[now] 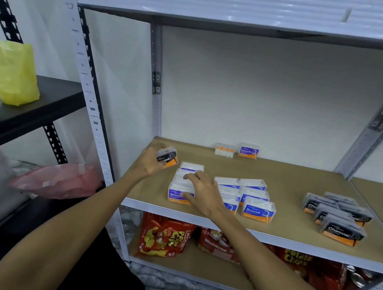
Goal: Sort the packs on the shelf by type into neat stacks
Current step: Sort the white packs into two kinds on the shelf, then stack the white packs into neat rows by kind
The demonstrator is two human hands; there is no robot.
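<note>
Red potato chip bags [166, 236] on lower shelf. Tan wooden shelf board [294, 211]: right hand [201, 194] spread flat, fingers open, resting on row of clear purple-labelled "Smooth" floss-pick packs [183, 187]. Blue "Round" packs [250, 198] beside; black "Charcoal" packs [337, 216] far right. Left hand [152, 160] closed around one black Charcoal pack [168, 158], lifted. Two loose packs [236, 150] at back.

Head-worn wide-angle view, looking forward and down, close to the shelf [274, 173], arms reaching in
</note>
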